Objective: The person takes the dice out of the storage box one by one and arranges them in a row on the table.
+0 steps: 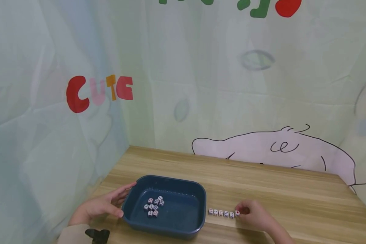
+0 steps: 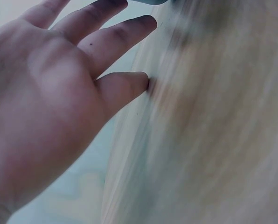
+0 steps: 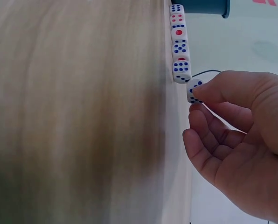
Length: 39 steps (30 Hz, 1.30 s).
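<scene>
My right fingers [image 1: 244, 204] pinch a white cubic die [image 3: 193, 90] at the end of a row of white dice [image 1: 221, 212] on the wooden desk [image 1: 277, 193]; my spread left fingers [image 1: 122, 192] touch the dark-blue rectangular tray [image 1: 161, 230].

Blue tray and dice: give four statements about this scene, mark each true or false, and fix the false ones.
1. The right grip pinches a die at the end of the dice row. True.
2. The blue tray is empty. False: loose dice lie inside it.
3. The dice row is on the table, outside the blue tray. True.
4. The left grip holds dice. False: it is at the blue tray's side, holding none.
</scene>
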Motion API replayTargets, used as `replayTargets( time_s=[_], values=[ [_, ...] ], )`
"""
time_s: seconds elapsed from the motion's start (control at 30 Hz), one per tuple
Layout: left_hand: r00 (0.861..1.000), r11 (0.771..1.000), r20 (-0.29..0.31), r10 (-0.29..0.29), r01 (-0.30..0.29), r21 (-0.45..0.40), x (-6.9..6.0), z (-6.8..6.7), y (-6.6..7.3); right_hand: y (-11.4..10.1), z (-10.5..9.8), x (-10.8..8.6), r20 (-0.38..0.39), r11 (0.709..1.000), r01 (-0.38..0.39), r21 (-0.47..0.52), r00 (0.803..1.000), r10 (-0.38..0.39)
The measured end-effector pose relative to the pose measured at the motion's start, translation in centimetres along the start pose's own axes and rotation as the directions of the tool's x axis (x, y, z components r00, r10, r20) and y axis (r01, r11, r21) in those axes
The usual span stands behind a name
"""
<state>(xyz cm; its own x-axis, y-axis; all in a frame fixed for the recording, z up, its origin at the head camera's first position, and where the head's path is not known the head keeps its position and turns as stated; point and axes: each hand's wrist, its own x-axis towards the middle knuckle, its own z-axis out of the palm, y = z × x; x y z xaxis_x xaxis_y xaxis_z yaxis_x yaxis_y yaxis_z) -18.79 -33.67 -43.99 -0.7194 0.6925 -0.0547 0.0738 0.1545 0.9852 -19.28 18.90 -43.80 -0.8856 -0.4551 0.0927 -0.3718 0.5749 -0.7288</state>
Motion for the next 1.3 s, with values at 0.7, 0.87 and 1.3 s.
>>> replayTargets(
  time_s=[0.7,0.87,1.3],
  values=[
    [1.0,1.0,-0.008,0.001,-0.001,0.001,0.0,0.0,0.1,0.5,0.6,-0.1,0.012,0.999,-0.01,-0.043,1.0,0.01],
    [1.0,1.0,-0.006,0.0,0.001,0.009,0.0,-0.1,0.0,0.1,0.2,-0.2,0.015,0.998,-0.036,-0.049,0.999,0.037],
    [1.0,0.999,-0.017,-0.016,0.017,0.032,0.0,0.0,0.3,-3.1,-2.2,1.7,-0.007,0.999,-0.035,0.01,0.999,0.035]
  ],
)
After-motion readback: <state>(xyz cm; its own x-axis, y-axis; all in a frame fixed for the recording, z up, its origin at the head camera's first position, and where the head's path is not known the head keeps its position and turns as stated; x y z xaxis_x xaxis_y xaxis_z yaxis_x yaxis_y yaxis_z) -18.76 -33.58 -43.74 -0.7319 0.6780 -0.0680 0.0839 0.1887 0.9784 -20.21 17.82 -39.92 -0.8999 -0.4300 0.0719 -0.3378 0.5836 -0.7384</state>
